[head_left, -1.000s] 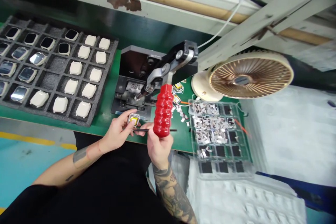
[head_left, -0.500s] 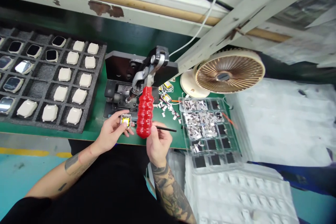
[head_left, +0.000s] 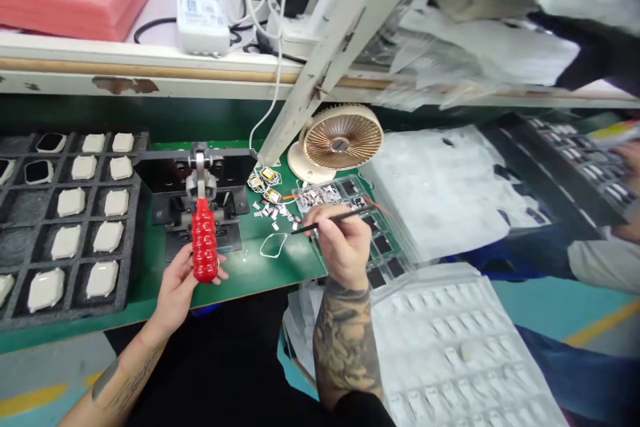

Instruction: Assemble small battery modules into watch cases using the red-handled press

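Note:
My right hand [head_left: 345, 247] grips slim black tweezers [head_left: 327, 221] that point left over the bench. At their tip is a thin white square ring [head_left: 273, 245]; whether it is pinched or lying on the green surface I cannot tell. My left hand [head_left: 177, 283] is closed behind the red ribbed handle [head_left: 205, 243] of a toggle clamp press [head_left: 200, 180]. The small watch case seen in that hand a moment ago is almost wholly hidden by the handle. Small white bits [head_left: 245, 255] lie between the hands.
On the left, a dark foam tray [head_left: 137, 227] holds watch cases. Loose white pieces [head_left: 275, 212] and small yellow-white parts [head_left: 273, 196] lie near a fan [head_left: 343, 137]. A clear compartment box [head_left: 395, 267] stands right of them, beside stacked plastic trays [head_left: 430, 187]. Another person's sleeve [head_left: 605, 263] shows far right.
My view has swung right. My right hand has moved right, away from the press handle, with the tweezers now by the white ring. My left hand's watch case has passed behind the handle.

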`<state>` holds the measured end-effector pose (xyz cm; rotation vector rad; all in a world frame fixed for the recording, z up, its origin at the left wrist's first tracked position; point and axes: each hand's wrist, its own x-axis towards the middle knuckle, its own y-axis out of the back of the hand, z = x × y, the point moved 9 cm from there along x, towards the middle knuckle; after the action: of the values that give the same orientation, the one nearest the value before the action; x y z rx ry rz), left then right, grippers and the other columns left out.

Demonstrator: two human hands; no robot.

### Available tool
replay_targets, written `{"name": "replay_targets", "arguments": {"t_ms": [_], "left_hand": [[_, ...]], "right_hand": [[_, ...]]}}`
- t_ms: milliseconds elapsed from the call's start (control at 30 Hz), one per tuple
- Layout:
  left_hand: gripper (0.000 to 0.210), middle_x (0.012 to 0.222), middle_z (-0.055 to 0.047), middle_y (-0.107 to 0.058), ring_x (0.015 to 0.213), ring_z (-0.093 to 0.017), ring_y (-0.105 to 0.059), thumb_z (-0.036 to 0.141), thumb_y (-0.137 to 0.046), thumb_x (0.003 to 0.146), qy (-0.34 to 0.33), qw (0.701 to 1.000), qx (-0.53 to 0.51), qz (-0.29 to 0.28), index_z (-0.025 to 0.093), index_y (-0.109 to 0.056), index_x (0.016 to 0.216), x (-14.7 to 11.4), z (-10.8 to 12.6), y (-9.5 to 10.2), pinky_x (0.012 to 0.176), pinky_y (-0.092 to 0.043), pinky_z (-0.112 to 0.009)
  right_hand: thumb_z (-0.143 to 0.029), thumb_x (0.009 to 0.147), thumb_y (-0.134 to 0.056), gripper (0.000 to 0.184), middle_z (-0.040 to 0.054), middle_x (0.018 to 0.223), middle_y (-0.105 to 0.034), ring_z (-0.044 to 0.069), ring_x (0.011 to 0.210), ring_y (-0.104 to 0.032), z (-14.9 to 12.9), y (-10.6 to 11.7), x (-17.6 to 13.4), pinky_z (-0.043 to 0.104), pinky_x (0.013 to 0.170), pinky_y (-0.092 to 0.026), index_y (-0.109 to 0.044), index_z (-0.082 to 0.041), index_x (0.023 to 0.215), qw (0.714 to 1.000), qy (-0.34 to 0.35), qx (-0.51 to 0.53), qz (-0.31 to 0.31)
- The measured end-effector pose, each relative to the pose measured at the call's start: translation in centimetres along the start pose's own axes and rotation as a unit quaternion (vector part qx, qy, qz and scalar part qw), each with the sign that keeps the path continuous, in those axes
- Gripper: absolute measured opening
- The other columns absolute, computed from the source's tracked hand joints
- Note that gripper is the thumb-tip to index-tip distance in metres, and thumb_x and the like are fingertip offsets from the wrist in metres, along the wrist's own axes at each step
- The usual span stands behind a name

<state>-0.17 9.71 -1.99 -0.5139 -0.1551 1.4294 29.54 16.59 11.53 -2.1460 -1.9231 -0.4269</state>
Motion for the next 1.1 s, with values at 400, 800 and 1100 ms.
{"name": "replay_targets", "arguments": {"t_ms": [400, 800, 1100], "left_hand": [[0.053, 0.115, -0.014, -0.083, 0.087, -0.023, -0.082, 0.039, -0.072, 0.108, -0.023, 0.993, 0.116, 0.015, 0.019, -0.053, 0.154, -0.6, 0.5, -0.8, 0.082, -0.067, -0.038], [0.025, 0.123, -0.014, -0.082, 0.096, -0.024, -0.083, 0.034, -0.071, 0.109, -0.035, 0.986, 0.161, -0.010, 0.021, -0.057, 0.125, -0.4, 0.7, -0.9, 0.081, -0.067, -0.036], [0.027, 0.118, -0.014, -0.083, 0.090, -0.023, -0.081, 0.038, -0.071, 0.109, -0.039, 0.986, 0.160, -0.021, 0.019, -0.062, 0.125, -0.5, 0.7, -1.3, 0.081, -0.067, -0.038]], "right_hand": [[-0.031, 0.110, -0.064, 0.018, 0.0062, 0.114, -0.081, 0.023, 0.106, -0.076, 1.3, -5.1, 0.8, 0.044, 0.097, -0.063, -0.080, -0.028, 0.120, 0.966, 0.120, -0.210, 0.093], [-0.023, 0.110, -0.061, 0.034, 0.0128, 0.120, -0.076, 0.030, 0.111, -0.068, 5.0, -7.0, -10.3, 0.048, 0.091, -0.056, -0.069, -0.023, 0.142, 0.880, 0.081, -0.450, -0.130], [-0.029, 0.108, -0.062, 0.021, 0.0114, 0.118, -0.078, 0.030, 0.113, -0.070, 4.5, 0.8, -1.6, 0.050, 0.104, -0.057, -0.078, -0.023, 0.121, 0.898, 0.052, -0.434, 0.045]]}}
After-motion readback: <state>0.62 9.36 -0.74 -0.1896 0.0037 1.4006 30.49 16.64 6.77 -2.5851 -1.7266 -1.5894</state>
